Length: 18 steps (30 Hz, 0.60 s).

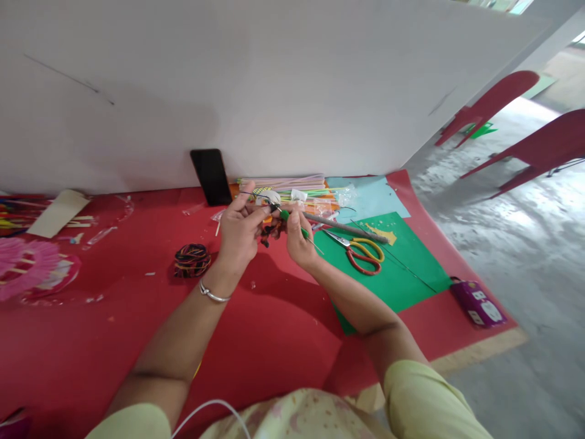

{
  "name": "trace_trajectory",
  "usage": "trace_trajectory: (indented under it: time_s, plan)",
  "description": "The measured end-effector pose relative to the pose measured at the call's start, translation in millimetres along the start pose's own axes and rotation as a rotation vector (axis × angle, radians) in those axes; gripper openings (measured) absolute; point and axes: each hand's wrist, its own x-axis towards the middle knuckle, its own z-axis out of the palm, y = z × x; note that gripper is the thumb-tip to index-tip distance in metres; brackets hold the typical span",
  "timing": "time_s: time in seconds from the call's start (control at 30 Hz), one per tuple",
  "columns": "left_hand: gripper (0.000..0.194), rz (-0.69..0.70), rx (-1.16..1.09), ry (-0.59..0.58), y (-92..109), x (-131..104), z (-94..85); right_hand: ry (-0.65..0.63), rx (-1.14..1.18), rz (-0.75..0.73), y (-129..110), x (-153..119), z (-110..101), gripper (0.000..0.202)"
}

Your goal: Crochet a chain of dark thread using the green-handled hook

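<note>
My left hand (240, 235), with a silver bangle at the wrist, pinches a thin dark strand by a small black piece (274, 208). Close beside it, my right hand (298, 241) is closed around a thin stick with green parts (305, 233), its pale tip pointing down to the right. Between the hands hang small dark and orange pieces (269, 231), too blurred to name. A long grey-brown rod (350, 228) extends rightward from behind my right hand; whether it is held cannot be made out.
On the red-covered table (274, 329) lie scissors (365, 255), a green sheet (402, 277), a bundle of dark multicoloured cord (192, 261), pink frilled pieces (31, 262) and a purple box (478, 303). A phone (211, 177) leans on the wall. Red chairs (498, 100) stand at right.
</note>
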Motion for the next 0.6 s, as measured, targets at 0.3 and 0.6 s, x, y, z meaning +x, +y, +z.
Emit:
trace_trajectory:
  time_s: [0.3,0.6]
  plan:
    - [0.071,-0.304,-0.073,-0.141,23,7,-9.1,-0.259,0.271,0.221,16,21,-26,0.077]
    - [0.064,-0.327,-0.091,-0.171,20,9,-10.6,-0.27,0.349,0.274,20,23,-19,0.081]
